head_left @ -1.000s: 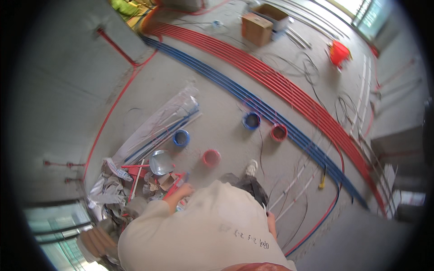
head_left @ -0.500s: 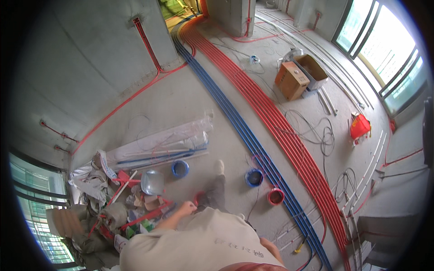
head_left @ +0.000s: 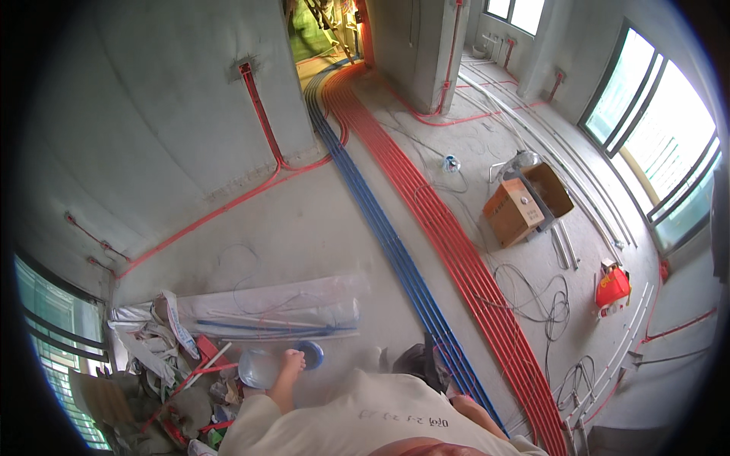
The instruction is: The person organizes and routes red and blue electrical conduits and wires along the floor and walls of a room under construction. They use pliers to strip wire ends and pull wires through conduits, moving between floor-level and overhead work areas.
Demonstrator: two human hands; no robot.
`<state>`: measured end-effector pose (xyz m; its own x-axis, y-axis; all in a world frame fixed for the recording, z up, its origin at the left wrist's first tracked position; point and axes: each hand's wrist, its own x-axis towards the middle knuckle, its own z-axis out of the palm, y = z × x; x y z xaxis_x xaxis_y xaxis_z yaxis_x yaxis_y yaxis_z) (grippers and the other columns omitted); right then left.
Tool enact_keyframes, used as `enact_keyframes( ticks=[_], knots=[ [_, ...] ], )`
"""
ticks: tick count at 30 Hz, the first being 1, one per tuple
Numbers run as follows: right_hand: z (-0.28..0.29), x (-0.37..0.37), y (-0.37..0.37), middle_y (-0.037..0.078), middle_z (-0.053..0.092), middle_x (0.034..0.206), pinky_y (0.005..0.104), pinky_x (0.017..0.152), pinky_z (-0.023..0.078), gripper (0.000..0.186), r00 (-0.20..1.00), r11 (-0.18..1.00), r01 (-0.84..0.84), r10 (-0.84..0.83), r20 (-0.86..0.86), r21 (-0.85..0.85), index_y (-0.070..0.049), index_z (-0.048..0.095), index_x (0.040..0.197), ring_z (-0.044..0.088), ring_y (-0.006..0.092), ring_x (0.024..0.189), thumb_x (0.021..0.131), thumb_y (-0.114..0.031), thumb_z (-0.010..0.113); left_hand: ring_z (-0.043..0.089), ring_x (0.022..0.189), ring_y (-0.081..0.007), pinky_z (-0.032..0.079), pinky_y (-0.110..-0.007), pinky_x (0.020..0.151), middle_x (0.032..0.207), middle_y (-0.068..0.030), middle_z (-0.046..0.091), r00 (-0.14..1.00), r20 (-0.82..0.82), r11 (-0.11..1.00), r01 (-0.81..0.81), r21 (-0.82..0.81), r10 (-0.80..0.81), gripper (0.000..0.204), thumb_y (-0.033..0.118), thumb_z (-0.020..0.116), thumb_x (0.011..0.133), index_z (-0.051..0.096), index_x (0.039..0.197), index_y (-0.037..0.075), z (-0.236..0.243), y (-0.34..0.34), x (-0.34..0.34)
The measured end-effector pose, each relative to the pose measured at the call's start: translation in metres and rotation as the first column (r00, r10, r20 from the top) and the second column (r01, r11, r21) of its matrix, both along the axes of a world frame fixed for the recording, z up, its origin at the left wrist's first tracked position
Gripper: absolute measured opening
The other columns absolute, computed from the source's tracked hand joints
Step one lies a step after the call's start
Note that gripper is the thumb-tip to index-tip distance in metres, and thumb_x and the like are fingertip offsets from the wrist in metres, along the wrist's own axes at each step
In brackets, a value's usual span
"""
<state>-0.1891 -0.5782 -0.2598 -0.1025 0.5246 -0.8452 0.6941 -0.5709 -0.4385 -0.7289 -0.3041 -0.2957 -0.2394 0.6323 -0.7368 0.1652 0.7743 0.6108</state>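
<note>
My left hand (head_left: 293,360) hangs over the floor with its fingers curled in, and nothing shows in them. Right beside it, below, is a round blue-rimmed container (head_left: 310,355), partly covered by the hand. A clear, see-through tub (head_left: 258,369) stands to its left. My right forearm (head_left: 477,415) reaches forward past my shirt; the fingers at its end cannot be made out. It is nearest to the dark trouser leg (head_left: 420,366) and the blue pipes (head_left: 395,270) along the floor.
Red pipes (head_left: 437,220) run beside the blue ones toward a doorway. Plastic-wrapped lengths (head_left: 266,308) lie ahead on the left, near a heap of scraps and sacks (head_left: 171,380). Farther right are a cardboard box (head_left: 511,213), loose grey cable (head_left: 559,304) and a red bag (head_left: 613,289).
The view has tilted up, so floor things sit lower. My left hand has swung forward to the blue-rimmed container. A bent leg now shows ahead, and the red bucket is mostly hidden.
</note>
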Motion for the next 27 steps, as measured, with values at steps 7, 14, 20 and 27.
enact_keyframes(
  ticks=[7,14,20,27],
  knots=[
    [-0.003,0.06,0.135,0.022,0.072,0.111,0.043,0.089,0.051,0.055,0.988,0.994,0.106,-0.109,-0.109,-0.036,-0.005,0.074,0.112,0.069,0.0346,0.105,0.077,-0.047,0.075,0.062,0.058,-0.0196,0.049,-0.036,0.051,0.076,-0.0093,0.066,0.949,-0.071,0.939,0.291,-0.182,-0.308,0.013,0.017,0.065,0.092,0.065,0.091,0.004,-0.042,0.073,0.051],
    [-0.044,0.158,0.289,0.022,0.072,0.114,0.0431,0.092,0.05,0.056,0.993,0.998,0.057,-0.059,-0.102,-0.024,-0.004,0.072,0.115,0.068,0.0338,0.108,0.078,-0.047,0.076,0.065,0.066,-0.0216,0.051,-0.039,0.058,0.084,-0.0122,0.07,0.812,-0.09,0.808,0.551,-0.211,-0.577,0.017,0.019,0.066,0.09,0.069,0.093,0.002,-0.022,0.181,0.179],
    [-0.033,0.198,0.356,0.023,0.07,0.117,0.0434,0.094,0.049,0.061,0.951,0.982,0.171,-0.186,-0.246,-0.083,-0.003,0.071,0.117,0.067,0.034,0.109,0.077,-0.049,0.077,0.064,0.071,-0.0214,0.051,-0.04,0.063,0.088,-0.0134,0.071,0.754,-0.033,0.75,0.647,-0.135,-0.656,0.022,0.022,0.067,0.089,0.07,0.096,0.001,0.035,0.258,0.255],
    [0.019,0.211,0.386,0.021,0.074,0.099,0.0417,0.085,0.05,0.043,0.756,0.778,0.619,-0.627,-0.191,-0.105,-0.002,0.075,0.109,0.069,0.0294,0.096,0.08,-0.034,0.077,0.063,0.077,-0.0211,0.05,-0.04,0.069,0.093,-0.0147,0.072,0.635,0.119,0.594,0.762,-0.256,-0.763,0.029,0.025,0.069,0.087,0.071,0.1,0.0,0.056,0.309,0.278]
  ],
)
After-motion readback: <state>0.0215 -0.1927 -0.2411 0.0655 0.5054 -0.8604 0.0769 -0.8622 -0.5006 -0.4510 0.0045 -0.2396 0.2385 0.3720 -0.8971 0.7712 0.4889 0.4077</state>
